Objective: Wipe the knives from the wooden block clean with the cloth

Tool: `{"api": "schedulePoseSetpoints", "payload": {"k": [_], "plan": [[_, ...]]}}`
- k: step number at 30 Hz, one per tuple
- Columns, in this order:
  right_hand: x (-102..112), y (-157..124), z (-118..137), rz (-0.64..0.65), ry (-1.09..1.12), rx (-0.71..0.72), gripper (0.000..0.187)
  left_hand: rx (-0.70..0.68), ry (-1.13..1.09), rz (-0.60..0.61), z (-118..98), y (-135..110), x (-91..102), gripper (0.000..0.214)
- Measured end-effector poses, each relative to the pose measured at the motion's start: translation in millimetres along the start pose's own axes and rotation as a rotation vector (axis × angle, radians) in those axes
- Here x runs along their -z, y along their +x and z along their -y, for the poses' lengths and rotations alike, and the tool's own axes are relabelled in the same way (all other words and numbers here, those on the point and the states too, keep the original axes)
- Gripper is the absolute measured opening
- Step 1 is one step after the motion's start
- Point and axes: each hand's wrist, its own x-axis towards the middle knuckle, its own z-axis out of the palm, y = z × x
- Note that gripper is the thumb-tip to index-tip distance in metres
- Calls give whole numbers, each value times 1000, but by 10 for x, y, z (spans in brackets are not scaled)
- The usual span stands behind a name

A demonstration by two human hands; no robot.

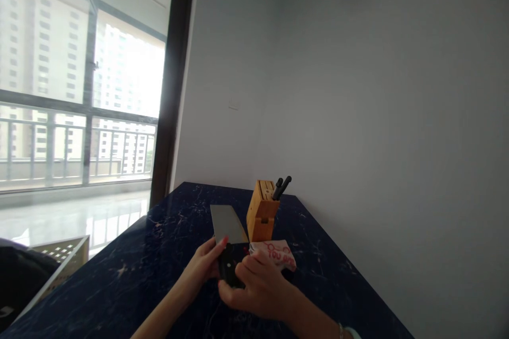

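A single cleaver (227, 224) lies low over the dark blue marbled table (131, 270), near the person's edge of it, its broad grey blade pointing away from the person and its black handle drawn in between the two hands. The left hand (207, 267) comes in from the left and is curled about the place where blade meets handle, its fingertips resting at the heel of the blade. The right hand (258, 288) comes in from the right and is closed over the handle, its fingers bent round the black grip so that much of the grip is hidden; both hands thus hold the cleaver, and they touch or nearly touch each other there. Whether the blade rests flat on the table or is lifted a little off it cannot be told. Just beyond the right hand's knuckles lies one folded white cloth (276, 254) with red lettering, touching or almost touching that hand. Behind the cloth, and just beside the blade's right edge, stands one wooden knife block (261, 212), upright, with two black handles (281, 187) sticking out of its top at a slant. A pale band circles the right wrist at the bottom edge of the view.
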Motion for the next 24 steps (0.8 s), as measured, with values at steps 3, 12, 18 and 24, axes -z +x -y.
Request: {"api": "schedulePoseSetpoints", "payload": {"k": [3, 12, 18, 24], "plan": [[-192, -157, 155, -12, 75, -128, 23, -10, 20, -42, 137, 38, -2, 31], [-361, -470, 74, 194, 354, -748, 42, 24, 114, 126, 44, 7, 273, 31], [-520, -792, -80, 292, 334, -962, 32, 205, 73, 339, -235, -124, 569, 36], [-650, -936, -95, 370, 241, -921, 30, 440, 207, 370, -272, -202, 743, 44]]}}
